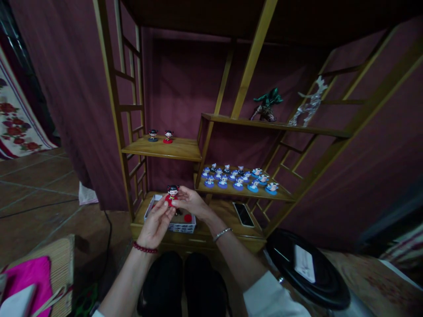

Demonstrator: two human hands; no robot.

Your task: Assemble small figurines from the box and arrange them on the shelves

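Between my two hands is a small doll figurine [172, 191] with black hair, upright on a red round base. My left hand [157, 222] grips the base from the left, its fingers closed. From the right, my right hand [190, 202] pinches the same base and touches the figurine's side. Just below and behind them a patterned cardboard box [184, 228] sits on the lowest shelf, partly hidden by my hands. Inside it lies a red disc [187, 218]. Two similar figurines stand on the upper left shelf, one on a dark base [152, 135] and one on a red base [168, 137].
Several blue and purple figurines [238, 182] stand in rows on the middle right shelf. Above them are a green dark statue [268, 105] and a clear deer ornament [310, 103]. A phone [243, 214] lies on the bottom shelf. A black-lidded bin [307, 268] stands at right.
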